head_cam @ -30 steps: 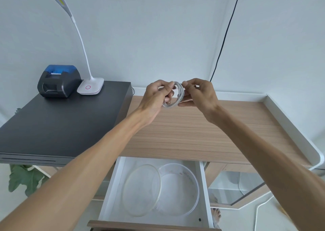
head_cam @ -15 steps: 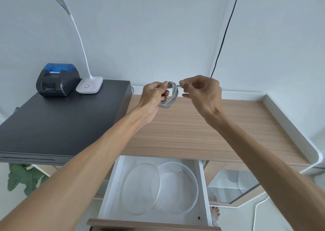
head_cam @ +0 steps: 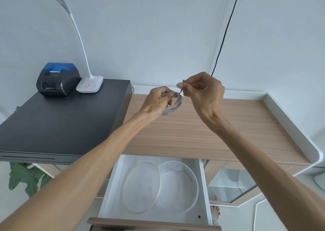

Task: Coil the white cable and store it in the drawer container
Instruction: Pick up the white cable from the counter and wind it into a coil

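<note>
The white cable is wound into a small coil held above the wooden desk top. My left hand grips the coil's left side. My right hand pinches the cable's loose end just above the coil, between thumb and forefinger. Below the desk edge the white drawer stands pulled out. Inside it sits a round clear container with its clear lid leaning against its left side.
A black cabinet top at left carries a small black and blue printer and a white desk lamp. A black wire hangs down the wall. The desk has a raised white rim at right. A green plant sits low left.
My right hand has drawn the cable's end up and to the right, away from the coil. The left hand has turned the coil more edge-on and lowered it slightly.
</note>
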